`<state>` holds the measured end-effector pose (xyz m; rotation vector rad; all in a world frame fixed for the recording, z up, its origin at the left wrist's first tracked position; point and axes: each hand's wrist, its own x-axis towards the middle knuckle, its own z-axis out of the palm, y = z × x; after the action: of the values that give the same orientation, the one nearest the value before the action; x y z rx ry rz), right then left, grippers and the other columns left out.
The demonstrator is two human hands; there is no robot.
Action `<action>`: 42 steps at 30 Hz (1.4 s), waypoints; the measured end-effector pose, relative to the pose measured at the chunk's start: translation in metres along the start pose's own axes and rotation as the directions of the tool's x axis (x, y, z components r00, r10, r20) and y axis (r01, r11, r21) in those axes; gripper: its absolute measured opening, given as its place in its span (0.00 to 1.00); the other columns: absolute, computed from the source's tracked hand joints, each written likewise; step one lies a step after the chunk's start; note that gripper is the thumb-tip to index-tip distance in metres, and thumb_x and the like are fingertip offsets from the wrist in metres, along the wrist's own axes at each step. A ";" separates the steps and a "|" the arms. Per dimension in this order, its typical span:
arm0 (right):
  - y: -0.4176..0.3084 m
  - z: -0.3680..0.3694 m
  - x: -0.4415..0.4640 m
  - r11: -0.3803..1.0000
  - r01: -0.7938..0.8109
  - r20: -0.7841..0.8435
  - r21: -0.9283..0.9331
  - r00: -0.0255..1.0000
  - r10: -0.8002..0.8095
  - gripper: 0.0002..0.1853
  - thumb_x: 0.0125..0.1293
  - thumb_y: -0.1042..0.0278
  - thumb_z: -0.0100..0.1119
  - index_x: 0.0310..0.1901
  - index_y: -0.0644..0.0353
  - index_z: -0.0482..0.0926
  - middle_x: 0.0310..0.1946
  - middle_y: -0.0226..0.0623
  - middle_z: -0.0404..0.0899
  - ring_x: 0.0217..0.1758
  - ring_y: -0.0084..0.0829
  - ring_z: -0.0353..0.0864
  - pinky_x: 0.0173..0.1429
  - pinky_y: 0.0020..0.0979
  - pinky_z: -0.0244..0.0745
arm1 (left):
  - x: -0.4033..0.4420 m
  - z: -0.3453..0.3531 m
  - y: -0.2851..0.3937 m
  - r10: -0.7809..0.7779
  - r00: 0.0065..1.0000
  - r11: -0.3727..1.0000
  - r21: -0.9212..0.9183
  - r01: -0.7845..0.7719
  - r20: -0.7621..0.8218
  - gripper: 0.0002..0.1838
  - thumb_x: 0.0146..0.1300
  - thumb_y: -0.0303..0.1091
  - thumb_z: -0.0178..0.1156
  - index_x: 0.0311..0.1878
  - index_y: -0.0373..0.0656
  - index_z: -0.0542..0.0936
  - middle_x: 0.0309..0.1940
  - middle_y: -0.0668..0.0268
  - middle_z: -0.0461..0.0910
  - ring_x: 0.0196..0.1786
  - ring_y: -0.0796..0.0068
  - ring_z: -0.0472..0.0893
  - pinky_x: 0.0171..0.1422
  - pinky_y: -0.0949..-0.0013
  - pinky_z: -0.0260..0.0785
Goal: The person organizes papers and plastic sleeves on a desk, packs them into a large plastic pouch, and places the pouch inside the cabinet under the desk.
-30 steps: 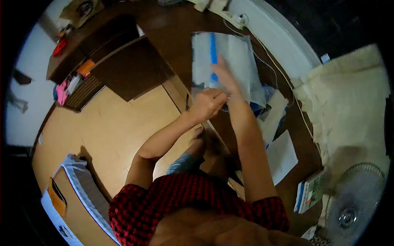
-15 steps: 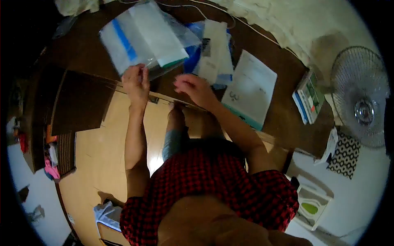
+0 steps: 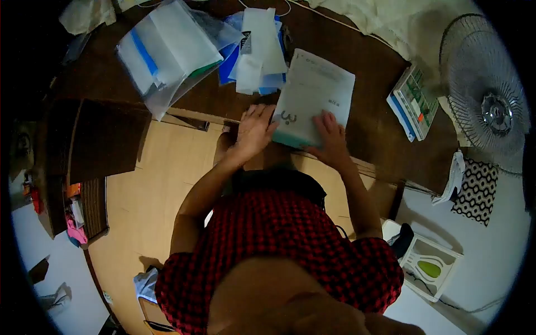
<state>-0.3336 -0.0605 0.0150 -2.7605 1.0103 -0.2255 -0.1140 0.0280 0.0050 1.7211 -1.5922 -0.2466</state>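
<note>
On the dark desk lies a white paper packet (image 3: 315, 84) with a green lower edge. My right hand (image 3: 329, 137) rests on its lower right part, fingers apart. At the packet's lower left corner is my left hand (image 3: 255, 129), fingers spread at the desk's front edge, holding nothing. Left of the packet, blue and white plastic packaging (image 3: 259, 56) lies in a pile. A clear plastic bag (image 3: 170, 42) with a blue strip and white sheets inside lies at the desk's left, its lower corner over the front edge.
A fan (image 3: 494, 109) stands at the right, beside a small stack of books (image 3: 414, 103). Cream cloth (image 3: 368, 25) and a cable run along the back of the desk (image 3: 385, 145). An open cabinet door (image 3: 106, 139) is at the left. A white plastic rack (image 3: 432, 268) stands lower right.
The view has swung round to the right. My left hand has left the clear bag and moved right, to the packet's corner. My right hand has come down onto the packet.
</note>
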 end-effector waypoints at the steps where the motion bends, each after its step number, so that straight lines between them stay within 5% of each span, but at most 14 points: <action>1: 0.000 0.005 -0.006 1.000 0.006 -0.011 0.028 1.000 -0.006 0.36 0.44 0.58 0.64 0.57 0.56 0.63 0.61 0.45 0.54 0.64 0.45 0.53 0.62 0.45 0.49 | 0.000 0.006 0.006 -0.056 0.998 0.981 0.185 0.052 0.018 0.21 0.47 0.34 0.60 0.46 0.40 0.70 0.40 0.57 0.70 0.46 0.57 0.68 0.44 0.60 0.60; 3: 0.009 0.017 -0.013 0.998 0.014 -0.021 0.060 1.000 -0.013 0.33 0.48 0.58 0.62 0.57 0.55 0.63 0.61 0.48 0.55 0.65 0.47 0.51 0.61 0.49 0.50 | 0.006 0.019 0.010 -0.144 0.988 0.962 0.242 0.129 0.046 0.26 0.46 0.39 0.60 0.49 0.40 0.68 0.40 0.57 0.69 0.46 0.58 0.67 0.43 0.60 0.59; 5: 0.031 0.031 -0.014 0.797 -0.159 -0.240 0.583 0.903 0.356 0.27 0.51 0.64 0.60 0.55 0.57 0.66 0.57 0.49 0.61 0.60 0.48 0.59 0.59 0.42 0.57 | 0.009 0.027 0.011 -0.136 0.988 0.937 0.314 0.154 -0.080 0.21 0.47 0.40 0.61 0.43 0.39 0.71 0.35 0.56 0.71 0.41 0.56 0.70 0.40 0.58 0.61; 13: 0.072 0.021 0.004 0.900 -0.235 -0.373 0.366 0.849 0.373 0.23 0.54 0.67 0.58 0.51 0.64 0.67 0.51 0.53 0.66 0.52 0.47 0.68 0.55 0.38 0.63 | 0.022 0.032 -0.004 -0.302 0.940 0.909 -0.247 0.334 0.160 0.06 0.50 0.24 0.55 0.30 0.40 0.68 0.27 0.60 0.72 0.30 0.64 0.74 0.33 0.69 0.64; 21: 0.071 0.024 0.008 0.746 -0.277 -0.281 0.606 0.803 0.526 0.29 0.54 0.64 0.59 0.55 0.67 0.61 0.48 0.50 0.68 0.50 0.42 0.68 0.53 0.36 0.64 | 0.009 0.033 0.006 -0.350 0.899 0.139 -0.934 0.329 0.264 0.10 0.48 0.15 0.50 0.32 0.40 0.67 0.26 0.70 0.68 0.31 0.81 0.70 0.35 0.75 0.67; 27: 0.059 -0.008 0.009 0.033 -0.053 0.027 0.998 0.840 0.542 0.22 0.57 0.75 0.54 0.53 0.65 0.65 0.42 0.36 0.73 0.41 0.26 0.71 0.45 0.26 0.67 | 0.018 0.033 0.006 -0.264 0.949 0.410 -0.870 0.272 0.172 0.11 0.52 0.19 0.50 0.40 0.39 0.71 0.35 0.65 0.74 0.38 0.77 0.72 0.40 0.72 0.68; 29: 0.078 0.001 0.017 0.100 -0.053 -0.012 0.994 0.829 0.559 0.20 0.57 0.75 0.54 0.52 0.66 0.66 0.41 0.36 0.74 0.40 0.25 0.71 0.44 0.26 0.67 | 0.034 0.014 0.006 -0.237 0.970 0.802 -0.552 0.229 0.058 0.10 0.53 0.23 0.53 0.40 0.39 0.71 0.36 0.61 0.74 0.40 0.69 0.73 0.45 0.68 0.66; 30: 0.092 0.006 0.022 0.177 -0.112 -0.018 0.978 0.796 0.605 0.19 0.57 0.76 0.53 0.52 0.66 0.66 0.40 0.36 0.74 0.39 0.25 0.71 0.43 0.26 0.68 | 0.046 0.013 -0.006 -0.024 0.946 0.978 -0.204 -0.046 -0.325 0.11 0.52 0.25 0.55 0.41 0.39 0.71 0.37 0.58 0.73 0.42 0.60 0.73 0.48 0.65 0.64; 33: 0.129 0.010 0.039 0.343 -0.178 -0.091 0.922 0.763 0.640 0.21 0.56 0.75 0.54 0.52 0.66 0.66 0.38 0.37 0.74 0.36 0.27 0.72 0.40 0.27 0.69 | 0.077 -0.017 -0.018 -0.022 0.910 0.955 0.261 0.142 -0.414 0.17 0.49 0.33 0.58 0.43 0.40 0.71 0.39 0.55 0.73 0.46 0.53 0.69 0.48 0.58 0.64; 35: 0.134 -0.001 0.051 0.799 -0.446 -0.444 0.402 0.669 0.597 0.25 0.53 0.71 0.58 0.53 0.65 0.65 0.42 0.45 0.73 0.42 0.36 0.74 0.47 0.32 0.69 | 0.087 -0.010 -0.049 -0.114 0.934 0.931 0.291 0.220 -0.340 0.20 0.47 0.35 0.59 0.44 0.39 0.70 0.40 0.54 0.72 0.43 0.52 0.71 0.45 0.57 0.65; 36: 0.120 -0.020 0.055 0.669 -0.504 -0.255 0.546 0.661 0.706 0.28 0.51 0.67 0.59 0.55 0.65 0.63 0.48 0.52 0.68 0.49 0.39 0.71 0.52 0.33 0.65 | 0.092 -0.006 -0.065 -0.208 0.943 0.901 0.324 0.288 -0.260 0.22 0.46 0.36 0.61 0.45 0.39 0.70 0.40 0.53 0.72 0.40 0.51 0.72 0.42 0.56 0.66; 39: 0.112 -0.016 0.067 0.878 -0.468 -0.751 -0.099 0.614 0.243 0.25 0.55 0.69 0.55 0.55 0.63 0.63 0.42 0.47 0.72 0.44 0.37 0.73 0.44 0.34 0.70 | 0.103 -0.013 -0.078 -0.454 0.881 0.886 0.038 0.462 -0.132 0.22 0.45 0.34 0.60 0.45 0.38 0.69 0.39 0.51 0.73 0.41 0.51 0.74 0.40 0.56 0.67; 41: 0.096 -0.012 0.075 0.940 -0.297 -0.609 0.167 0.719 0.335 0.24 0.55 0.69 0.55 0.55 0.62 0.64 0.44 0.46 0.71 0.46 0.37 0.72 0.46 0.34 0.69 | 0.095 -0.015 -0.071 -0.482 0.868 0.871 -0.173 0.460 -0.120 0.21 0.46 0.33 0.59 0.45 0.37 0.69 0.39 0.51 0.74 0.41 0.55 0.76 0.43 0.58 0.69; 42: 0.082 -0.012 0.080 0.885 -0.145 -0.440 0.443 0.825 0.355 0.24 0.55 0.69 0.55 0.54 0.62 0.64 0.46 0.45 0.70 0.48 0.37 0.71 0.48 0.34 0.68 | 0.090 -0.016 -0.061 -0.544 0.839 0.626 -0.654 0.425 0.024 0.20 0.47 0.27 0.55 0.46 0.37 0.69 0.39 0.52 0.74 0.41 0.55 0.76 0.46 0.57 0.68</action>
<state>-0.3264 -0.1757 0.0135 -2.2005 1.2708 -1.0429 -0.0393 -0.0520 0.0084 1.5146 -0.7226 -0.7914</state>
